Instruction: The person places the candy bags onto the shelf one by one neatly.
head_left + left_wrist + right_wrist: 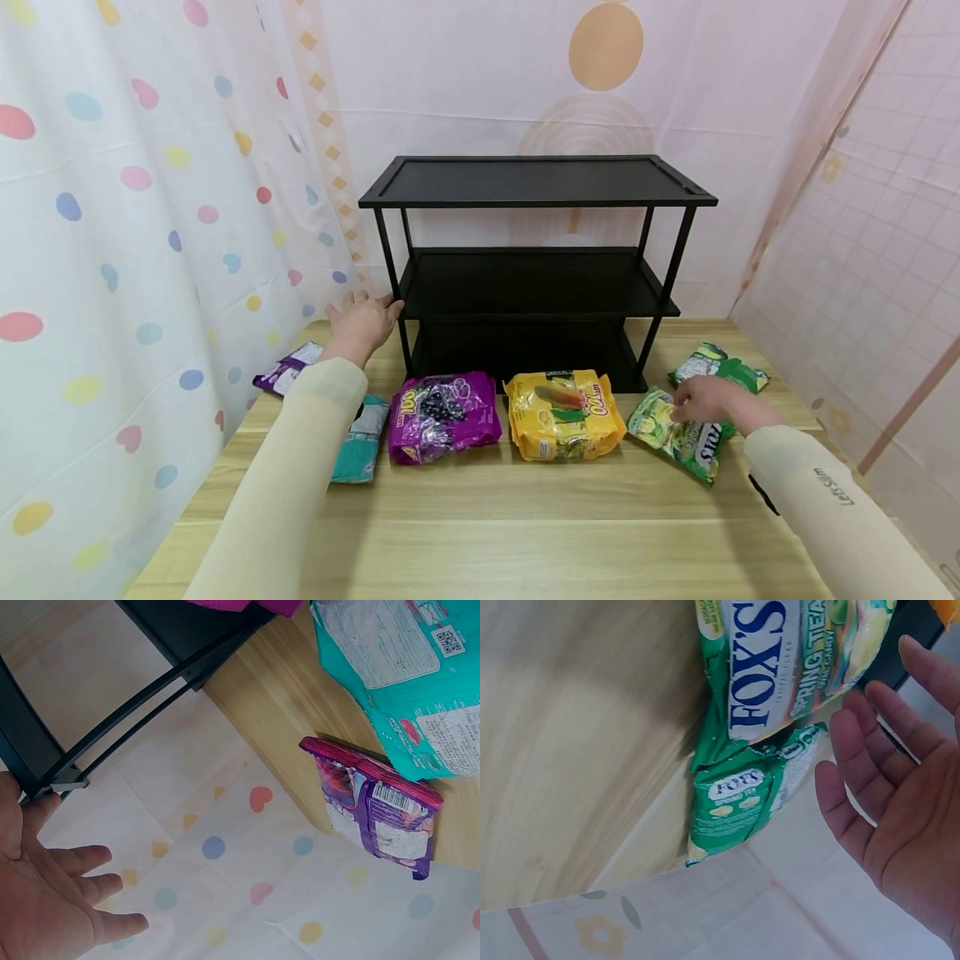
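My left hand (362,325) is at the left post of a black three-tier shelf (540,179), by the middle tier. In the left wrist view its thumb side touches the frame and the other fingers (97,889) are spread, holding nothing. Over a green Fox's Spring Tea candy bag (701,450) at the right hovers my right hand (708,400). Its fingers (847,746) are loosely bent with nothing between them, beside the bag in the right wrist view. Behind lies a second green Fox's bag (738,373), partly covered by the hand and first bag.
In front of the shelf lie a purple Lot 100 candy bag (446,417) and a yellow Lot 100 bag (562,425). Left of them are a teal bag (362,454) and a small purple bag (288,371). Curtains (150,250) border the wooden table (480,533).
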The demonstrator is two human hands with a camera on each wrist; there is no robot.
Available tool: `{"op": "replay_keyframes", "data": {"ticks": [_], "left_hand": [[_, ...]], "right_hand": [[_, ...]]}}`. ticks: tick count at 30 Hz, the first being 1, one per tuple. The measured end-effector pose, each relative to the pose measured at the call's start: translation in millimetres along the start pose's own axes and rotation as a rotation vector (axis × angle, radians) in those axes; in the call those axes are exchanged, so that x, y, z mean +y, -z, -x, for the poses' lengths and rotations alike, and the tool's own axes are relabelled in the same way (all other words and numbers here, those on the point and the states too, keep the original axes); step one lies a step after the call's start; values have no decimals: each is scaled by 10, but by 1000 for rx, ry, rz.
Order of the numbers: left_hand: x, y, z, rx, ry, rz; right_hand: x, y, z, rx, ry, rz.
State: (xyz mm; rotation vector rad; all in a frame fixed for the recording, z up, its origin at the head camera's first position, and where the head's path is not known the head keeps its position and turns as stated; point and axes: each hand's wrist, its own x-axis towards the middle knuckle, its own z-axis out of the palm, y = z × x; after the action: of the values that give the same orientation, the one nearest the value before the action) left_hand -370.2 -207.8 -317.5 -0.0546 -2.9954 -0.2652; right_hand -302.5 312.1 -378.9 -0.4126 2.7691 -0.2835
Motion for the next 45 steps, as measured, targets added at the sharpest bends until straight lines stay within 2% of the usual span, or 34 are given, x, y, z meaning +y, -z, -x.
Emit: {"op": "replay_keyframes", "data": {"ticks": [5, 13, 17, 29, 45], "left_hand": [[3, 8, 10, -2, -1, -5], [13, 0, -3, -4, -3, -8], [34, -5, 4, -8, -2, -4], [54, 0, -7, -22, 6, -4], [39, -13, -32, -29, 18, -5]], "right_hand": [[-7, -67, -15, 51, -57, 25], [-135, -230, -54, 128, -286, 23], [-180, -334, -88, 134, -339, 17], [-213, -456, -135, 112, -310, 81], [-205, -471, -122, 121, -132, 95]]}}
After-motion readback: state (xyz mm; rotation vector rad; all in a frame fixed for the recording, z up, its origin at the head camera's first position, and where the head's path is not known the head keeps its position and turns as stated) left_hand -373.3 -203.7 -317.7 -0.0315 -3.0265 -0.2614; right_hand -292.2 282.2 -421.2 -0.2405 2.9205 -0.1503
